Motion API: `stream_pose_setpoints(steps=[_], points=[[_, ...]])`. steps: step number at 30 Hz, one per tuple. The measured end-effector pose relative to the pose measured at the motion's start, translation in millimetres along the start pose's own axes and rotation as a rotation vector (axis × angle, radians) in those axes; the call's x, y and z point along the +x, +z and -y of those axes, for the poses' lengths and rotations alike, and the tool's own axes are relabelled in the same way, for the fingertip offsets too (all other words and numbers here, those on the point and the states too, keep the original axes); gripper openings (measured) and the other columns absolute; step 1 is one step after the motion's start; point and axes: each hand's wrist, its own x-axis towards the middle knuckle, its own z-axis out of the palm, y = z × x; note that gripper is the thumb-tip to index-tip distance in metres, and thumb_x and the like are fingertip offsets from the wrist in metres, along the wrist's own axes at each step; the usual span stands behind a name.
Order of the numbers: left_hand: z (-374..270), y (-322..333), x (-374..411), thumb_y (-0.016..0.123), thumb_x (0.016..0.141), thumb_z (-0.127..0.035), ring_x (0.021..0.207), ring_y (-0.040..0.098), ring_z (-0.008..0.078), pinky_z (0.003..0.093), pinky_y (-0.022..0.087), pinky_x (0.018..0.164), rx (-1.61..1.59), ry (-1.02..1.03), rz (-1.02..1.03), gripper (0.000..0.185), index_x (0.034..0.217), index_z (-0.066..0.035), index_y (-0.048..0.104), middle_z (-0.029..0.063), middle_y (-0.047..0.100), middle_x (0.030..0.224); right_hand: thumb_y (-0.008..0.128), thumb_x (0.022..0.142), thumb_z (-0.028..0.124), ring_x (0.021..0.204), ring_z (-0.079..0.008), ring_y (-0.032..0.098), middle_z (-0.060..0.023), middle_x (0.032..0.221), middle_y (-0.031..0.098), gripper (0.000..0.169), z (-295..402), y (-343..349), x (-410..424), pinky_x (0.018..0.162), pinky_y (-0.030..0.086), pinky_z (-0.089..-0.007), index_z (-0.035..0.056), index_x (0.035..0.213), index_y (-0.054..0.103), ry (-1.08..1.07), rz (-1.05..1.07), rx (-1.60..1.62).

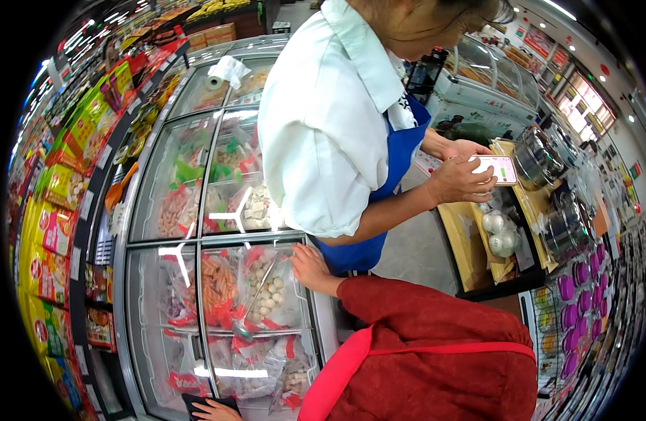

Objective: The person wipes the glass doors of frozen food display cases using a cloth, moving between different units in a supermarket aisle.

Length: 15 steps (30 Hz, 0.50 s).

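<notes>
My right hand (313,267), in a dark red sleeve, rests palm down on the metal rim (327,329) of a glass-topped chest freezer. Its fingers are a little apart and hold nothing. At the bottom edge, the fingers of my left hand (216,410) lie across a flat black object (195,401) over the freezer; whether they grip it cannot be told. Under the glass are bags of white balls (267,289) and reddish-brown frozen food (217,284). A metal ladle (244,329) lies slanted beside the white balls.
A co-worker in a white shirt (317,121) and blue apron stands close ahead, touching a phone (494,169). Packaged food shelves (59,226) run along the left. An orange scoop (117,189) lies beside the freezer. Steel pots (538,158) and purple-lidded jars (570,310) stand right.
</notes>
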Motion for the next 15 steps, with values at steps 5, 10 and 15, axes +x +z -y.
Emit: stream_pose_setpoints(steps=[5,10,15], points=[[-25.9,27.8,78.4,0.029,0.101,-0.051,0.137,0.034,0.0357,0.0498,0.034,0.105,-0.081,0.084,0.423,0.056,0.151,-0.027,0.025,0.008,0.027,0.155,0.058,0.081,0.014,0.124,-0.0335,0.044,-0.0176,0.127,0.053,0.026,2.4,-0.3,-1.2,0.107,0.032,-0.0462,0.0015,0.103,0.06,0.001,-0.031,-0.006],[-95.7,40.2,161.9,0.032,0.101,-0.046,0.141,0.027,0.0344,0.0478,0.028,0.11,-0.229,0.329,0.358,0.054,0.151,-0.025,0.027,0.0074,0.024,0.157,0.059,0.082,0.013,0.12,-0.0343,0.047,-0.0179,0.124,0.054,0.025,6.2,-7.2,4.0,0.105,0.035,-0.0466,0.0004,0.103,0.061,0.004,-0.024,0.001],[-163.1,28.4,215.9,0.037,0.101,-0.041,0.142,0.022,0.0363,0.0504,0.023,0.112,-0.439,0.562,0.272,0.053,0.149,-0.02,0.031,0.0097,0.023,0.157,0.059,0.081,0.014,0.122,-0.0333,0.046,-0.0169,0.126,0.053,0.024,4.2,-3.7,4.3,0.104,0.034,-0.0462,0.0015,0.102,0.06,0.005,-0.008,-0.014]])
